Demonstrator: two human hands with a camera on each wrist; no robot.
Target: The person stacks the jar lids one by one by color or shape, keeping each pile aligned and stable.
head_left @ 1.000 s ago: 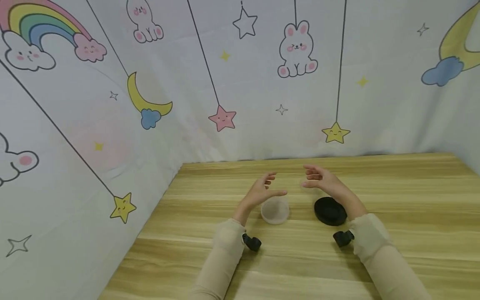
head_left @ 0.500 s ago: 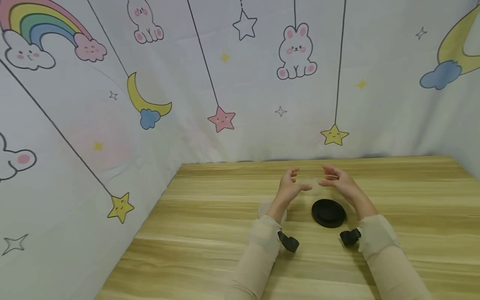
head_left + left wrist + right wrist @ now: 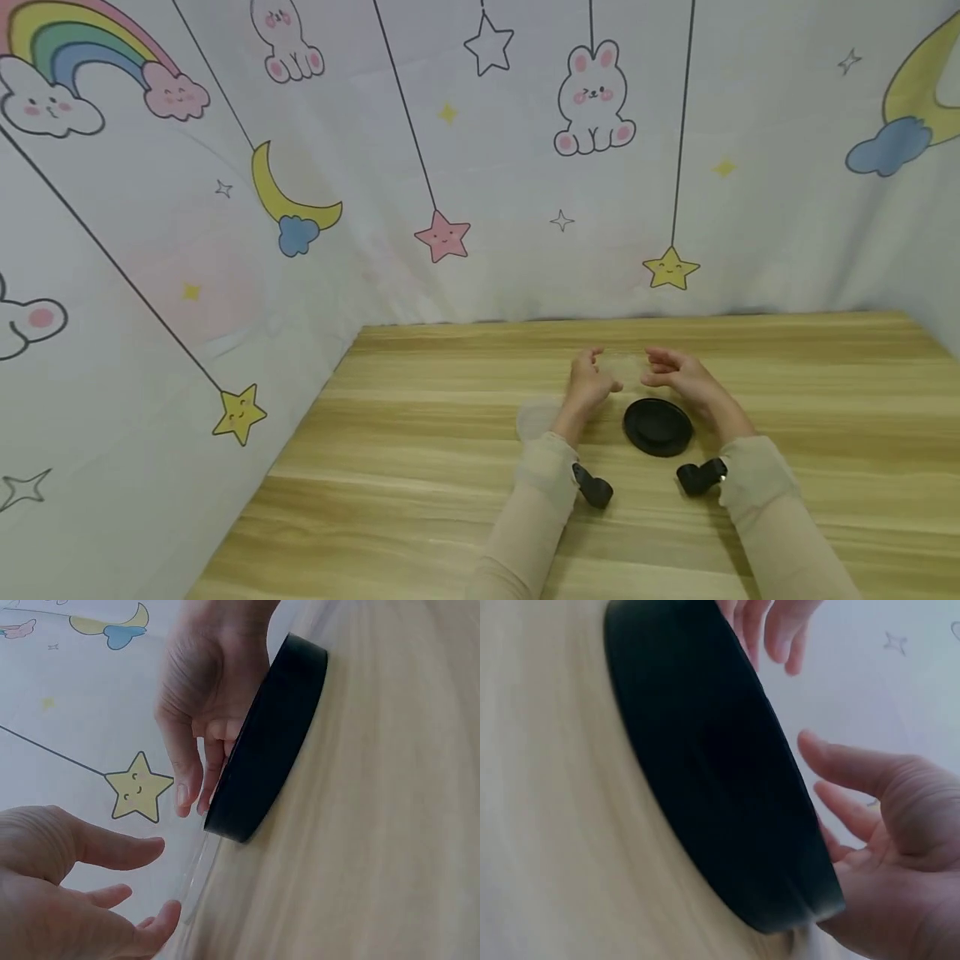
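My left hand (image 3: pixel 588 385) and right hand (image 3: pixel 686 379) face each other over the table, thumbs and fingers apart. Between them lies a faint clear round thing (image 3: pixel 624 365), barely visible against the wood. In the left wrist view its thin clear rim (image 3: pixel 199 877) runs close to the left fingertips. Nearer to me, below the right hand, is a flat black round disc (image 3: pixel 657 427) with a raised middle. It fills much of the right wrist view, with the right thumb (image 3: pixel 847 761) beside its edge. A translucent whitish disc (image 3: pixel 534 419) sits left of the left wrist, partly covered by it.
The wood-grain table (image 3: pixel 420 492) reaches back to a white cloth wall (image 3: pixel 510 275) printed with stars, moons and rabbits. Another stretch of this cloth closes off the left side. Small black wrist cameras (image 3: pixel 594 487) hang under both sleeves.
My left hand has moved right, from over the translucent disc to beside the clear thing. The right hand has shifted right too, uncovering the black disc. Both hands have lowered a little since half a second ago.
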